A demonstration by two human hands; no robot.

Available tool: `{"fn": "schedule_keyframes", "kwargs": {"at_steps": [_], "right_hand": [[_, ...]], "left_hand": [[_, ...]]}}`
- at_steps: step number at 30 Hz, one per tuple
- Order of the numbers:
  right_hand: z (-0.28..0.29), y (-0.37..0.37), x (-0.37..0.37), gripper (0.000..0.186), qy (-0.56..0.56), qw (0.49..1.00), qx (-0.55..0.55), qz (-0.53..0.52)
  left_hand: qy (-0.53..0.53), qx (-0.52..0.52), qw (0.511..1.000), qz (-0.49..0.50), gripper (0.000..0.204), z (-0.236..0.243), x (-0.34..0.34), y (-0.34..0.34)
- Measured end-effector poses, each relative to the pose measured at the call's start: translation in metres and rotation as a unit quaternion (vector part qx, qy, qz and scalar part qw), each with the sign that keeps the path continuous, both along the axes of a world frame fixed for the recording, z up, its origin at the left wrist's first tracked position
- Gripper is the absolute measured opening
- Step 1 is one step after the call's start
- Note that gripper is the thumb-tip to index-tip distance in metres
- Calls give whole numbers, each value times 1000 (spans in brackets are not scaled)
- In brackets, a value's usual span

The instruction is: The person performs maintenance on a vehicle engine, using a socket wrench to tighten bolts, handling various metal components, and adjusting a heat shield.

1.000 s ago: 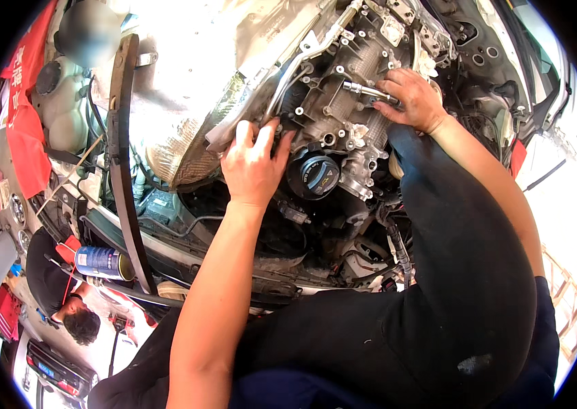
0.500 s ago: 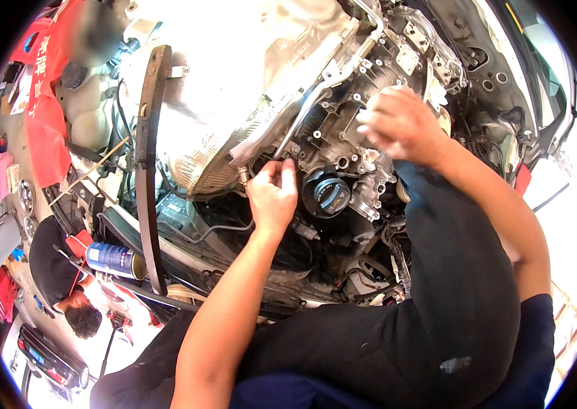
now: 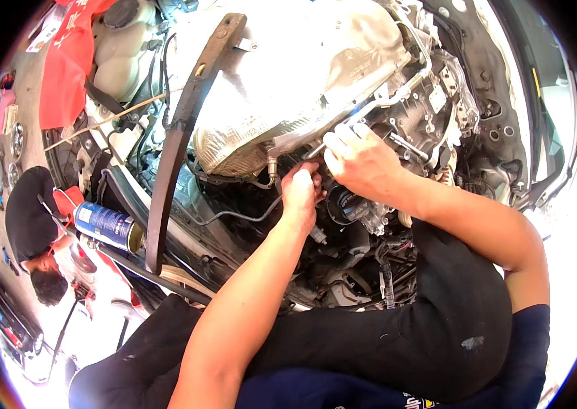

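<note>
A thin metal pipe [image 3: 397, 95] runs along the edge of the silver heat shield [image 3: 288, 82] on the engine. Its lower end lies between my two hands. My left hand [image 3: 300, 196] is closed with its fingertips at that end. Right above it my right hand [image 3: 363, 162] bends over the pipe, fingers curled and closed; whatever they pinch is hidden. Under the right hand a round black oil filler cap [image 3: 344, 206] shows in part. Beyond the right wrist lies a shiny metal rod-like part [image 3: 408, 146] on the engine. A sensor fitting [image 3: 273, 168] sits left of my hands.
A long dark bar [image 3: 186, 136] stands across the left side. Beside it lies a blue spray can [image 3: 106, 226]. A red cloth [image 3: 67, 75] hangs at the far left, near a white reservoir [image 3: 121, 65]. Another person [image 3: 33, 218] bends down beyond. My black-trousered knee [image 3: 462, 293] rises at right.
My right hand has come down and left, from above the engine to the pipe's lower end beside my left hand. The view has shifted, so the engine appears further right.
</note>
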State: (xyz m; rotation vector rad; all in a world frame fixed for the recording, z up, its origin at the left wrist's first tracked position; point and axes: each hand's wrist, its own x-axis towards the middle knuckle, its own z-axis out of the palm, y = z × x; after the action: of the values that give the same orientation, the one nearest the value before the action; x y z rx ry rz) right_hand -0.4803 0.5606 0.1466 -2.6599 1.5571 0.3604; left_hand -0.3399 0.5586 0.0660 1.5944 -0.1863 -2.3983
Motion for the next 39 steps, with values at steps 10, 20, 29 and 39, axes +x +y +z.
{"fn": "schedule_keyframes", "kwargs": {"at_steps": [10,20,29,39], "right_hand": [[-3,1,12,9,31,994,82,-71],[-4,1,9,9,12,991,88,-96],[-1,-2,11,8,-5,988,103,-118],[0,-4,13,7,2,984,128,-126]], "left_hand": [[-24,4,1000,10,20,-6,-1,3],[4,-22,1000,-20,21,-1,-4,1],[15,16,1000,-10,25,-7,-2,-1],[44,2,999,-22,25,-9,1,-1]]}}
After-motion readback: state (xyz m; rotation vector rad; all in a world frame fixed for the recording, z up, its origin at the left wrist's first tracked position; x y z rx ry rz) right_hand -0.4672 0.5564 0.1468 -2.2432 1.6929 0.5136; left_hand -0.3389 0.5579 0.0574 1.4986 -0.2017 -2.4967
